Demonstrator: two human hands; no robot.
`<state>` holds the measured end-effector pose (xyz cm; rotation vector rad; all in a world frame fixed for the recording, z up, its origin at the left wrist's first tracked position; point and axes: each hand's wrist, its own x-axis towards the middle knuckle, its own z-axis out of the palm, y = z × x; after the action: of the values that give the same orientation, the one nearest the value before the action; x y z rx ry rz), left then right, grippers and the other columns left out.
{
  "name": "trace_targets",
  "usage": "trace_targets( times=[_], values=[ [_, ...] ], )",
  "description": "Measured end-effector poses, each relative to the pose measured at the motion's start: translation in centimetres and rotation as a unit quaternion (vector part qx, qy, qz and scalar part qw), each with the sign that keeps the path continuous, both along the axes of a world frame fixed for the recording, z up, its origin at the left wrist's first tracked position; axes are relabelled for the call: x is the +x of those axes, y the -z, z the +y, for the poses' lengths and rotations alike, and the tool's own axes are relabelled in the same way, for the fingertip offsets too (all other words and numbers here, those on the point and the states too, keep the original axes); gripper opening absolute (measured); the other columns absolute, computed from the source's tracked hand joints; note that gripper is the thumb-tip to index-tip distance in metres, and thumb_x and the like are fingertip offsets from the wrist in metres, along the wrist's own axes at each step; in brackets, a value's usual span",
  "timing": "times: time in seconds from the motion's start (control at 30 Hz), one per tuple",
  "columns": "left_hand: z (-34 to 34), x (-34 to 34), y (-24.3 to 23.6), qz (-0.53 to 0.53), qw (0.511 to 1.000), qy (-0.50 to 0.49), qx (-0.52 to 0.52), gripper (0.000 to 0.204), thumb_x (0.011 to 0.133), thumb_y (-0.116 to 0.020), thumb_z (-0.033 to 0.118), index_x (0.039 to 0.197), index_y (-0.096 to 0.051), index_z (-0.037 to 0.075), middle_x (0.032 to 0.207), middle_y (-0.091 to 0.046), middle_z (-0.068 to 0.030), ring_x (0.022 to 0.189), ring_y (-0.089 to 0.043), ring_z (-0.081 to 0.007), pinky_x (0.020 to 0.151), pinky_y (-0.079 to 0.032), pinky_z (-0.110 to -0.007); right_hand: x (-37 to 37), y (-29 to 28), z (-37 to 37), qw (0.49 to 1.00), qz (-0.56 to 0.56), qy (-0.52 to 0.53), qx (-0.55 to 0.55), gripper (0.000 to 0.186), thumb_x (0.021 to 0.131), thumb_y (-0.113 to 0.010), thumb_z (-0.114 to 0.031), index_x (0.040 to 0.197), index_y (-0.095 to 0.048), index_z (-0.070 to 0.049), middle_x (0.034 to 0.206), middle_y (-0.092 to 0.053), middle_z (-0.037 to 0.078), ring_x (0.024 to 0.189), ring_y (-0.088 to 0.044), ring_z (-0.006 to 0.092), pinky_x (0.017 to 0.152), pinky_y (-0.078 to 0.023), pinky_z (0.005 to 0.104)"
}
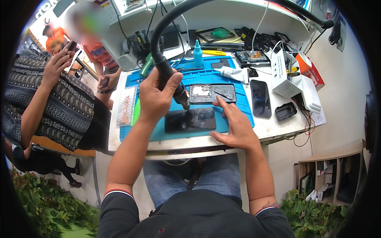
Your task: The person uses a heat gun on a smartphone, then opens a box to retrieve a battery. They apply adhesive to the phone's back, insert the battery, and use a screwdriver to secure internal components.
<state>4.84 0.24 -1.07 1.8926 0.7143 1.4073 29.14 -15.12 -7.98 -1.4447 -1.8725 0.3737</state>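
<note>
My left hand [156, 97] is closed round the black handle of a hot air gun [183, 98], its metal nozzle slanting down. Just below the nozzle lies a dark phone panel [186, 121], flat on the blue work mat [247, 104]. Holding nothing, my right hand [236, 126] is at the panel's right side, thumb and fingers apart; whether the thumb touches the panel I cannot tell. Beyond the panel sits an opened phone body [193, 94] with bare inner parts, near my right index finger.
A blue squeeze bottle [197, 55] and a white tube [234, 73] stand and lie behind. At right are another phone [260, 99], a black cradle-like part [285, 111] and a white box [283, 71]. The thick black hose [156, 35] arches overhead. People stand at left.
</note>
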Motion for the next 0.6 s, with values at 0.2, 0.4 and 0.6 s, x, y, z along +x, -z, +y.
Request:
trace_targets(
  times=[0.2,0.4,0.6],
  values=[
    [-0.6,4.5,0.3,0.017,0.999,0.044,-0.024,0.030,0.109,-0.081,0.030,0.117,-0.073,0.002,0.096,-0.073,-0.0022,0.090,-0.068,-0.0096,0.083,-0.055,-0.026,-0.4,-0.8,-0.3,0.997,0.077,0.010,0.006,0.097,0.079,-0.094,-0.027,0.162,-0.052,0.000,0.136,-0.072,0.014,0.105,-0.067,0.0351,0.094,-0.057,0.0433],
    [-1.1,6.2,0.1,0.039,0.998,0.049,-0.021,0.031,0.108,-0.082,0.031,0.113,-0.074,0.002,0.094,-0.072,-0.0008,0.086,-0.065,-0.0083,0.080,-0.053,-0.026,-1.1,-3.5,-4.0,0.950,0.049,0.061,0.301,0.030,0.079,-0.089,0.000,0.081,-0.060,-0.007,0.072,-0.058,0.010,0.059,-0.056,0.0300,0.053,-0.045,0.0371],
    [-1.7,6.4,0.7,0.013,0.999,0.044,-0.011,0.035,0.106,-0.084,0.036,0.107,-0.074,0.002,0.084,-0.072,-0.0011,0.078,-0.065,-0.0084,0.072,-0.051,-0.027,-6.1,-16.5,-11.2,0.912,-0.139,-0.056,0.383,0.032,0.087,-0.086,-0.014,0.070,-0.060,-0.012,0.063,-0.054,0.006,0.055,-0.057,0.0236,0.048,-0.042,0.0351]
  ],
)
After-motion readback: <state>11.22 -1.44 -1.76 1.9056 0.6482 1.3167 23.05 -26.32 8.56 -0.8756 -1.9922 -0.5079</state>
